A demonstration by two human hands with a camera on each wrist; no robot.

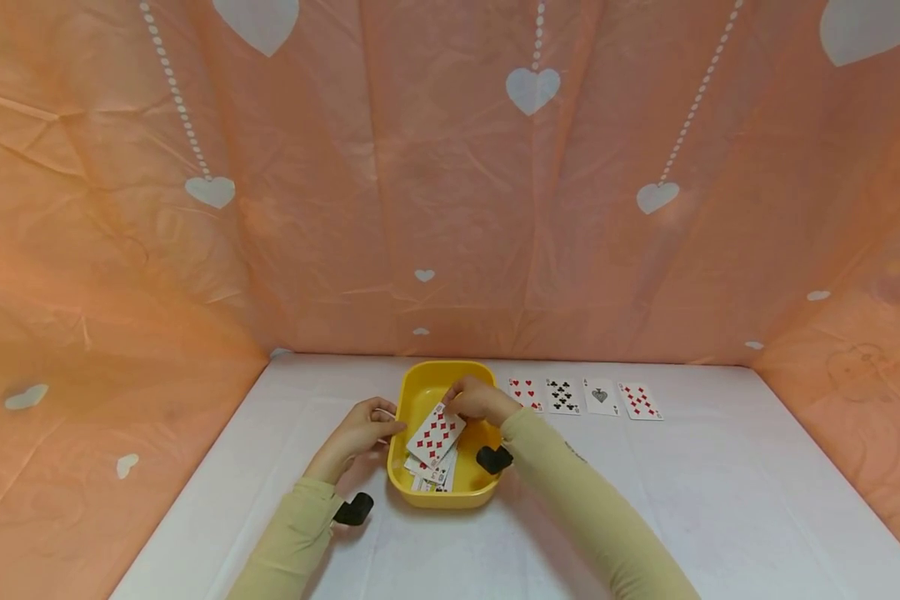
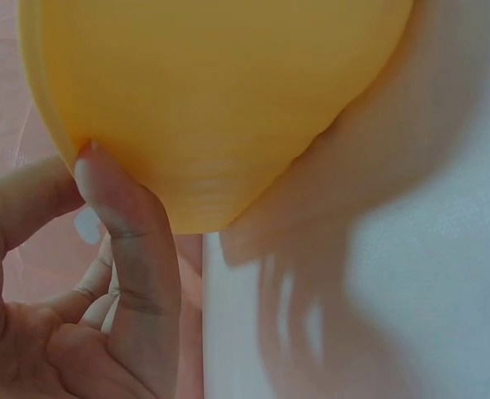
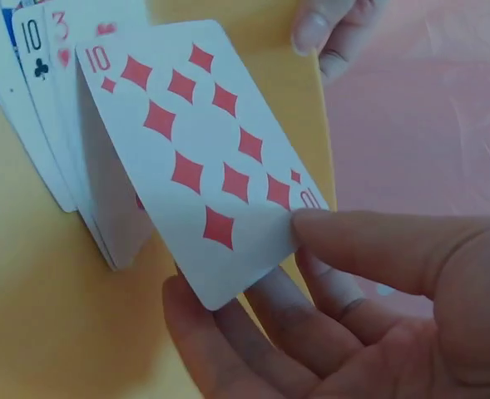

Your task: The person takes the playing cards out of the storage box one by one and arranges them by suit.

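My right hand [image 1: 480, 401] is over a yellow plastic tub [image 1: 450, 501], pinching a ten of diamonds [image 1: 437, 435] by one corner between thumb and fingers. The card's face, with its red diamonds, shows fully in the right wrist view. Beneath it, several loose playing cards [image 3: 41, 108] lie in the tub, among them a ten of clubs and a three of hearts; the held card partly covers them. At the tub's left side, my left hand [image 1: 362, 429] grips the rim. In the left wrist view its thumb [image 2: 128, 216] is on the inner side of the rim.
Right of the tub, face-up cards lie in a row on the white tabletop: a hearts card [image 1: 526, 392], a clubs card [image 1: 563, 397], an ace of spades [image 1: 601, 397] and a diamonds card [image 1: 641, 402]. Orange cloth [image 1: 450, 208] with white hearts encloses the back and sides.
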